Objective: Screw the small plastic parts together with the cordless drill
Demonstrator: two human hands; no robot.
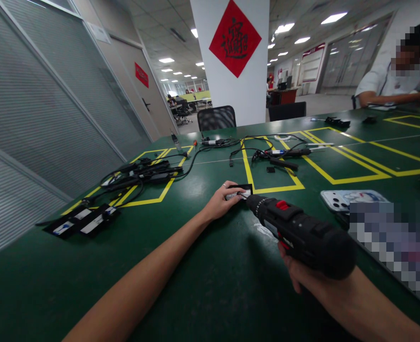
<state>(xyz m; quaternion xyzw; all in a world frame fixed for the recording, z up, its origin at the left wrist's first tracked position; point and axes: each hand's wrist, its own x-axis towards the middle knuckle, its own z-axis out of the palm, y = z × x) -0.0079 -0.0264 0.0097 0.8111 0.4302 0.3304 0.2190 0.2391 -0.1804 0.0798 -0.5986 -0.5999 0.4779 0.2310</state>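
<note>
A black cordless drill with red switches is in my right hand, fingers closed around its handle. Its chuck points forward and left, and the thin bit ends at a small flat black piece with a white face. My left hand, wearing a ring, grips that piece against the green table with its fingers across it. Those fingers hide part of the piece. Whether the bit touches it or a screw, I cannot tell. A crumpled clear plastic scrap lies under the drill.
Black cables and adapters are piled on the left, near flat black-and-white pieces. Farther back lie an electric screwdriver and cords. A phone rests on the right beside a pixelated screen. Across the table, a person sits.
</note>
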